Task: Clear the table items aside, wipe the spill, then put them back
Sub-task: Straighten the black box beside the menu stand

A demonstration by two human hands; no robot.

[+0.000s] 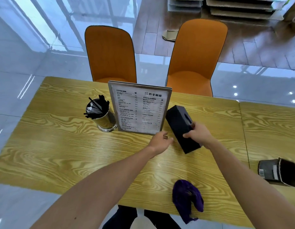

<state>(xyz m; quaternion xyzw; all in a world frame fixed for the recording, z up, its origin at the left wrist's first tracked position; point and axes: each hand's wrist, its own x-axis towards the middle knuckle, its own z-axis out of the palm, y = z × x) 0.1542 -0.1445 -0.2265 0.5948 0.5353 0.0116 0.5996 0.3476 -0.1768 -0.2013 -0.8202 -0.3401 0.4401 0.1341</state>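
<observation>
A black tissue box (178,120) lies tilted on the wooden table (60,146), right of the standing menu card (138,108). My right hand (197,133) grips the box's near end. Just left of the box, my left hand (160,140) hovers by the menu's lower right corner with its fingers curled and nothing in it. A metal cup of black straws (100,114) stands left of the menu. A purple cloth (187,198) lies crumpled near the table's front edge.
Two orange chairs (110,53) stand behind the table. A second table adjoins on the right with a dark open box (279,171) on it. A glossy tiled floor surrounds the tables. Cardboard stacks sit at the far back right.
</observation>
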